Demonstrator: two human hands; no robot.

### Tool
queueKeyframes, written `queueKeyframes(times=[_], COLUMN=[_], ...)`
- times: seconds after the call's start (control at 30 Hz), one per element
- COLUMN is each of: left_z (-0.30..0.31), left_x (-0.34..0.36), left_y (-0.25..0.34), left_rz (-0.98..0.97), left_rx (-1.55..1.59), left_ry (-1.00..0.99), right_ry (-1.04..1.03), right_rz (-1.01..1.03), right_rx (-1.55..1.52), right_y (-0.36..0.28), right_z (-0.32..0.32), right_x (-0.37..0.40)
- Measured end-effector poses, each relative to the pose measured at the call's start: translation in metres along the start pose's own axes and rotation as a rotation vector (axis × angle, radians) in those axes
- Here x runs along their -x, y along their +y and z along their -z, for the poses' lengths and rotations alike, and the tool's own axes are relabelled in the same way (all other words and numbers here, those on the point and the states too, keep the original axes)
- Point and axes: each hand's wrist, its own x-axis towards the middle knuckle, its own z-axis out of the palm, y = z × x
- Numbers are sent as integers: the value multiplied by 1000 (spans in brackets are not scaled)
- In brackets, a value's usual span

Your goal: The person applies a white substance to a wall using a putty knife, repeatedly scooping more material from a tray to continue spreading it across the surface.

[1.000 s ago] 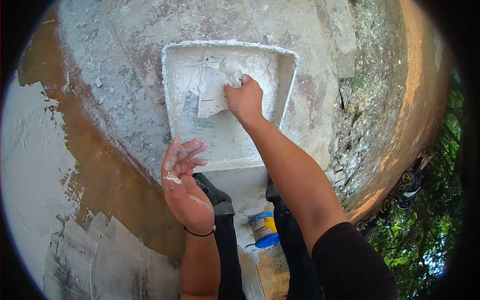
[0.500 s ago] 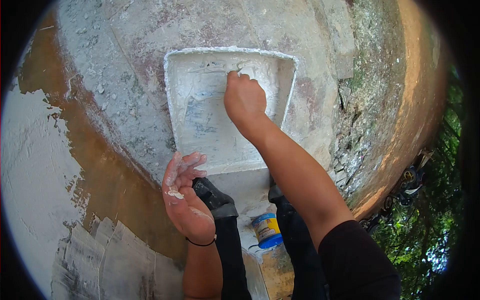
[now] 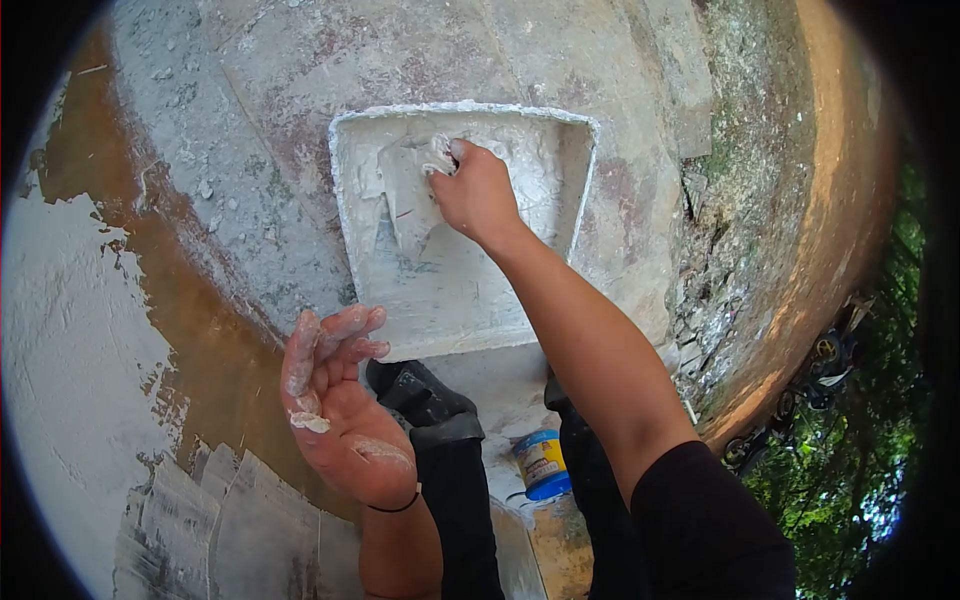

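Observation:
My right hand (image 3: 475,192) is closed round the white-smeared handle of a trowel (image 3: 408,205). Its broad blade lies in a shallow tray (image 3: 338,200), tilted in wet white plaster (image 3: 530,165); part of the handle is hidden by my fingers. White crust coats the tray's rim. Near the tray's lower left corner, my left hand (image 3: 350,420) is held palm up with fingers apart and slightly curled. It holds nothing, and white plaster is smeared on its fingers and palm.
The tray stands on a rough, stained concrete floor (image 3: 270,60). Below it are my black shoes (image 3: 425,400) and a blue and yellow tub (image 3: 541,463). On the left is a brown surface partly covered with white plaster (image 3: 80,330). Plants (image 3: 850,480) grow at the right.
My right hand has turned, bringing the trowel blade round to its left, where more of it shows. My left hand has moved left and slightly down, still open.

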Motion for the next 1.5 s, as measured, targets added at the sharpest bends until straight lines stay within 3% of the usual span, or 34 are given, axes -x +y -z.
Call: queueKeyframes(times=[0.1,0.3,0.37,0.4,0.47,0.6,0.7,0.73,0.8,1.07,1.13,1.2,1.23,1.37,1.5], left_z=[-2,-10,-10,-10,-12,-17,-17,-16,-14,-9,-8,-8,-8,-10,-11], left_x=[2,6,6,7,7,10,12,13,13,17,20,21,22,25,28], left_y=[-7,-4,-3,-3,-2,2,5,7,9,4,1,-1,-1,1,-1], left_rz=[22,90,86,85,43,25,27,18,8,-14,-21,-32,-26,6,17], left_rx=[-11,-38,-18,-20,-23,-22,-24,-26,-24,-41,-35,-19,-9,-2,3], left_ry=[-3,35,39,39,36,32,51,45,38,46,34,25,30,36,21], right_ry=[116,136,118,117,156,20,-58,-58,-210,-67,-114,-341,-418,-388,-136], right_rz=[-78,-55,235,235,345,283,349,349,622,835,845,1013,956,952,782], right_rx=[88,231,424,423,719,656,535,529,455,685,701,712,730,661,733], right_y=[57,44,26,25,23,18,-1,-5,-15,-12,11,28,33,45,38], right_z=[8,74,82,77,58,-8,-34,-36,-33,2,5,17,25,54,65], right_x=[-11,7,15,14,9,13,19,21,25,-9,-13,-10,-3,16,6])
